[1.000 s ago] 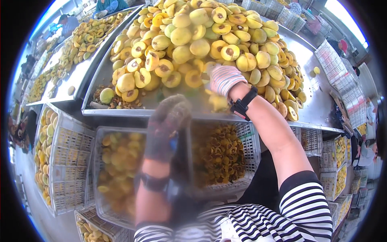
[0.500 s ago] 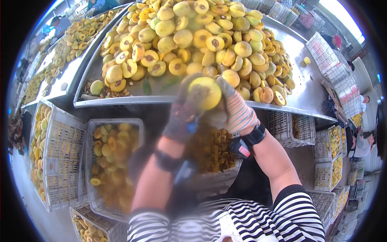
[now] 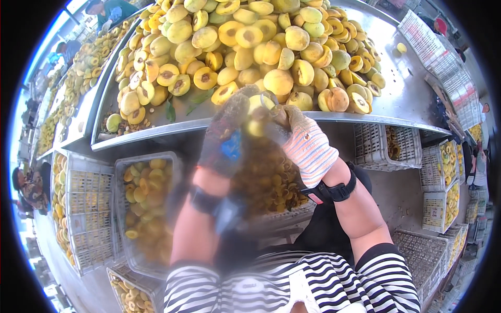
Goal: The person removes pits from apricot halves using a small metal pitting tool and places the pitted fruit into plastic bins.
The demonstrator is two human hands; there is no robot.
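Above the front rim of a metal table (image 3: 172,129), my left hand (image 3: 225,138), in a dark soiled glove with a blue patch, is closed round a yellow peach (image 3: 258,104). The fruit looks split or turned, and blur hides its lower part. My right hand (image 3: 309,146), in a striped glove with dirty fingertips, is closed right against the peach. A thin dark edge shows between its fingers and the fruit; what it grips is too blurred to name. Just beyond both hands rises a heap of whole and halved peaches (image 3: 276,81), some halves showing brown pits or hollows.
Below the table, a crate (image 3: 175,161) of peach halves stands left, with darker fruit pieces (image 3: 279,182) under my hands. More crates (image 3: 91,208) stand far left, others (image 3: 389,148) at right. Another fruit-covered table (image 3: 78,107) runs along the left, a person (image 3: 112,10) behind it.
The single round peach, held up in both hands before, now shows as two pale yellow parts between my fingers. My right hand has turned and drawn slightly lower. The view has shifted a little.
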